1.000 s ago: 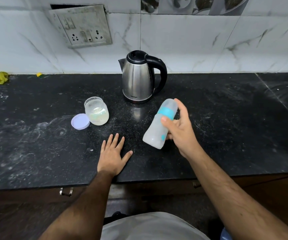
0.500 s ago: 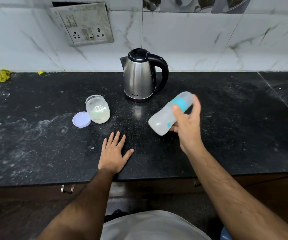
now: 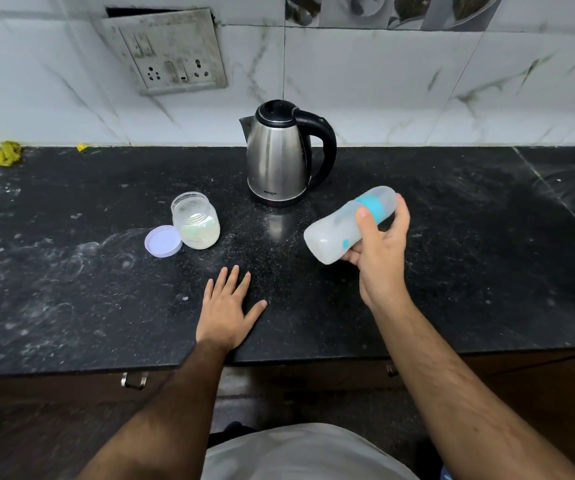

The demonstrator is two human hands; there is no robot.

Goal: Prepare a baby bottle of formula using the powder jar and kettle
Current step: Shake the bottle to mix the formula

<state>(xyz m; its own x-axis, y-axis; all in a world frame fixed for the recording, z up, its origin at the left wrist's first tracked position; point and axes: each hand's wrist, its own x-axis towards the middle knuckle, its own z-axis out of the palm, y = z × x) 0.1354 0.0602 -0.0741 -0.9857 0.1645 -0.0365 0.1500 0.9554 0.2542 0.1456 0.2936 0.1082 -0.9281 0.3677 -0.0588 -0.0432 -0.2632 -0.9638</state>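
Most steps look done: right hand [image 3: 381, 251] fingers wrap the tilted, capped baby bottle [image 3: 350, 223], likely mixing, left hand [image 3: 225, 311] lies flat and empty, powder jar [image 3: 196, 221] open beyond its fingertips, kettle [image 3: 279, 159] farther back.

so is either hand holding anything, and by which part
The right hand grips the baby bottle around its middle. The left hand holds nothing.
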